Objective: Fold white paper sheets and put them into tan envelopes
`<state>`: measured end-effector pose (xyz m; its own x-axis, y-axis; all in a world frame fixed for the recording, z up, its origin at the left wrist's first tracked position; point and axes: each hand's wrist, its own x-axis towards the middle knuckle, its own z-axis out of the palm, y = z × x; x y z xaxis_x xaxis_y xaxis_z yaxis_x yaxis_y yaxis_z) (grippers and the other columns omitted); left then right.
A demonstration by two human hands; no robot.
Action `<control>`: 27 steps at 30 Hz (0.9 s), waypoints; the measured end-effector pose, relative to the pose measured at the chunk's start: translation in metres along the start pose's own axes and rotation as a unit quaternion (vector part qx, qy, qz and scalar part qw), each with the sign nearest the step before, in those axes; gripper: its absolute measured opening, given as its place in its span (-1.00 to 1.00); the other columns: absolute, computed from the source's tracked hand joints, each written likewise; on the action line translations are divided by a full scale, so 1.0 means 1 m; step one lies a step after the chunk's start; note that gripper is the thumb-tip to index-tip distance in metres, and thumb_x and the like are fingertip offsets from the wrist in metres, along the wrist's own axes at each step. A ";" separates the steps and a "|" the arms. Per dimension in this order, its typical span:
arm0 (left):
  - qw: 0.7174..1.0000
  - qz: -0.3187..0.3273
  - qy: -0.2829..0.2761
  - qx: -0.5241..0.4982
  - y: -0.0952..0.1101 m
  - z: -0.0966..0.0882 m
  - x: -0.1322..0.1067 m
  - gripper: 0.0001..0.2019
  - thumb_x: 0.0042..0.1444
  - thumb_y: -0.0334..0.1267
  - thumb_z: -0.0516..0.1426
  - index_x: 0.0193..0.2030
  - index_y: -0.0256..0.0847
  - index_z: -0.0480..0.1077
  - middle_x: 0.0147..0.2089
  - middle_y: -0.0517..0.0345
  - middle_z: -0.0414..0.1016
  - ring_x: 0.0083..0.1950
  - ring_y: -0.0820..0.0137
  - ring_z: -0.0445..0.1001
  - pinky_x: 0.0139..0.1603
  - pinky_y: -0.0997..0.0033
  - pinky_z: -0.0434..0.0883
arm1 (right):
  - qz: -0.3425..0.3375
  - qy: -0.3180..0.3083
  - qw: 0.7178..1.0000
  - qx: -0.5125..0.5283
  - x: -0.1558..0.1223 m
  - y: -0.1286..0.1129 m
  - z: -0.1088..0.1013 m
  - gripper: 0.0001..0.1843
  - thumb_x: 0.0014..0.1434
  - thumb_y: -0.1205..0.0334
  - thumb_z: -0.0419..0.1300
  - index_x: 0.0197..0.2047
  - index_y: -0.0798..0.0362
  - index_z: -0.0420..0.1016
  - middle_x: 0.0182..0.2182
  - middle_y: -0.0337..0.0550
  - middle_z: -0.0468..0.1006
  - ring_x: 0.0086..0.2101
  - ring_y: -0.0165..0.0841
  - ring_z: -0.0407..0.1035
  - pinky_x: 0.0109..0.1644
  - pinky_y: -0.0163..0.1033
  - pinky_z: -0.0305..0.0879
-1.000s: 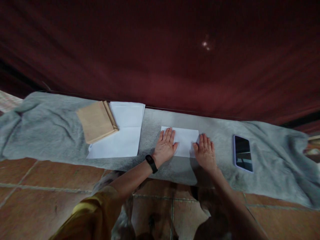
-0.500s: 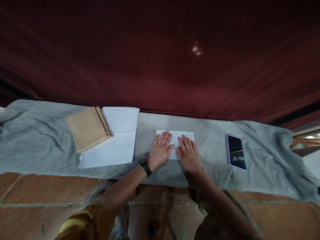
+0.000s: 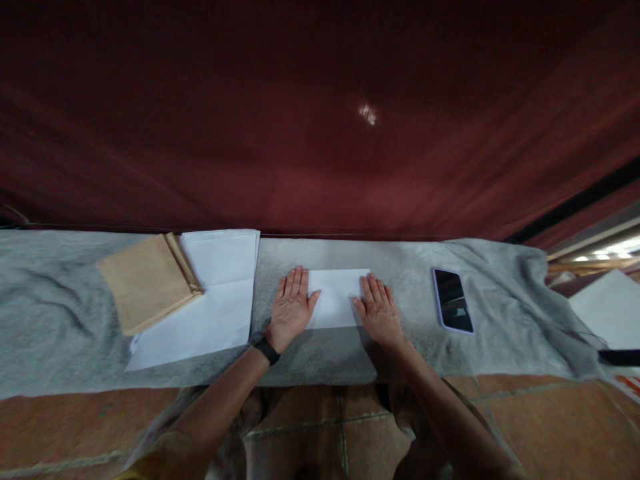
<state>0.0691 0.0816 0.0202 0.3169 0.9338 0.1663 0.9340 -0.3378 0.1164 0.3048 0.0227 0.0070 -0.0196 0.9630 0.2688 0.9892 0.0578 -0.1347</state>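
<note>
Palms down, fingers stretched flat and thumbs spread wide, my left hand (image 3: 291,309) and right hand (image 3: 379,311) bracket the short sides of a smooth, oblong white paper (image 3: 336,300) lying on a nappy grey cloth (image 3: 413,293). Left of the white paper, a squarish brown paper bundle (image 3: 149,281) with folded edges slants across larger, creased sheets (image 3: 227,310); right of it rests a glossy, round-cornered phone (image 3: 454,301), and behind it rises a sheeny dark-red surface (image 3: 310,167).

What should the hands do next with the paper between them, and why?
Perhaps slide both inward, smoothing the paper: the left hand lies flat at its left edge, the right hand at its right, and its middle is uncovered.
</note>
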 end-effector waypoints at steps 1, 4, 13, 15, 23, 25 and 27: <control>1.000 -0.002 0.002 0.000 -0.002 0.000 0.000 -0.33 0.45 -0.01 -0.16 0.51 -0.48 0.08 0.54 -0.27 0.08 0.57 0.06 0.05 0.53 -0.04 0.05 | 0.008 0.003 1.000 -0.003 0.000 0.003 -0.001 -0.33 0.48 -0.01 -0.02 0.46 0.25 0.16 0.42 0.23 0.22 0.36 0.01 0.14 0.43 0.12 -0.01; 1.000 -0.011 0.020 0.004 -0.005 -0.001 0.000 -0.33 0.44 -0.02 -0.15 0.49 -0.51 0.10 0.52 -0.32 0.10 0.56 0.01 0.06 0.53 -0.11 0.04 | 0.048 0.010 0.999 -0.009 0.004 0.009 -0.009 -0.40 0.47 0.04 -0.02 0.40 0.26 0.26 0.36 0.24 0.32 0.30 0.02 0.21 0.36 0.10 0.10; 0.989 0.138 0.029 -0.038 0.037 -0.006 -0.015 -0.34 0.44 0.01 -0.09 0.51 -0.41 0.05 0.54 -0.22 0.09 0.58 0.09 0.00 0.55 -0.12 0.03 | 0.151 -0.039 0.987 0.033 0.027 0.010 -0.027 -0.76 0.40 0.21 0.08 -0.01 0.12 0.51 -0.15 0.02 0.60 -0.12 -0.22 0.47 0.01 -0.21 0.28; 0.989 0.144 0.017 -0.042 0.045 -0.004 -0.019 -0.33 0.43 0.04 -0.06 0.50 -0.41 0.07 0.53 -0.25 0.12 0.57 0.07 0.03 0.53 -0.15 0.06 | 0.160 -0.038 0.985 0.054 0.029 0.011 -0.025 -0.80 0.39 0.24 0.08 -0.05 0.11 0.50 -0.18 -0.01 0.61 -0.15 -0.25 0.48 -0.02 -0.24 0.28; 0.987 0.149 0.003 -0.062 0.046 -0.005 -0.019 -0.23 0.36 0.15 0.03 0.50 -0.39 0.06 0.54 -0.30 0.09 0.58 0.02 0.01 0.53 -0.19 0.03 | 0.215 -0.003 0.937 0.275 0.037 0.020 -0.022 -0.90 0.20 0.20 0.17 -0.31 0.00 0.49 -0.36 -0.12 0.60 -0.28 -0.25 0.50 -0.15 -0.21 0.34; 0.985 0.160 -0.002 -0.070 0.050 -0.006 -0.020 -0.11 0.28 0.24 0.10 0.51 -0.40 0.04 0.54 -0.32 0.07 0.58 -0.01 -0.01 0.53 -0.22 0.02 | 0.231 0.000 0.892 0.389 0.042 0.021 -0.024 -0.88 0.12 0.12 0.22 -0.38 -0.03 0.44 -0.45 -0.22 0.54 -0.35 -0.28 0.44 -0.23 -0.23 0.32; 0.984 0.159 -0.002 -0.079 0.057 -0.007 -0.021 -0.06 0.22 0.25 0.15 0.52 -0.38 0.01 0.54 -0.32 0.06 0.58 -0.02 -0.01 0.53 -0.22 0.04 | 0.228 -0.006 0.852 0.471 0.047 0.020 -0.030 -0.78 0.06 0.01 0.25 -0.41 -0.04 0.41 -0.52 -0.30 0.47 -0.42 -0.32 0.37 -0.30 -0.26 0.29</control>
<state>0.1147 0.0419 0.0298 0.5898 0.7786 0.2144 0.7505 -0.6265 0.2105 0.3276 0.0614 0.0453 0.3288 0.9441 -0.0251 0.3392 -0.1429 -0.9298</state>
